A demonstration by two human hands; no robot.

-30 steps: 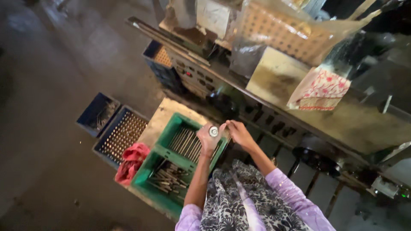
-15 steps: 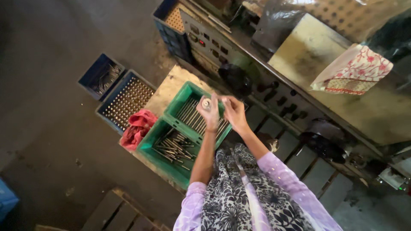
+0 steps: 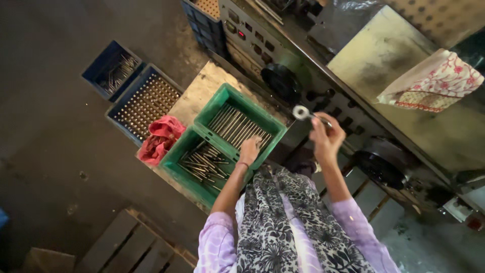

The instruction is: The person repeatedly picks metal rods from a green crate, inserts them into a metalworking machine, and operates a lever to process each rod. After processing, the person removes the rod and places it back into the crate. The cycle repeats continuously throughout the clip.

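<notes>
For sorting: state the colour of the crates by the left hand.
Green crates, head view.

Open air lies between the two green plastic crates of metal rods (image 3: 222,141) and the grey machine panel with black knobs (image 3: 283,81); the crumpled red cloth (image 3: 160,139) crowds the crates' left side.

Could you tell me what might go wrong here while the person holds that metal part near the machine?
The right hand holds a ring-ended metal part over the machine panel; it could slip and drop. The left hand rests at the upper green crate, stacked off-centre on another; leaning may tip it and spill the rods.
</notes>
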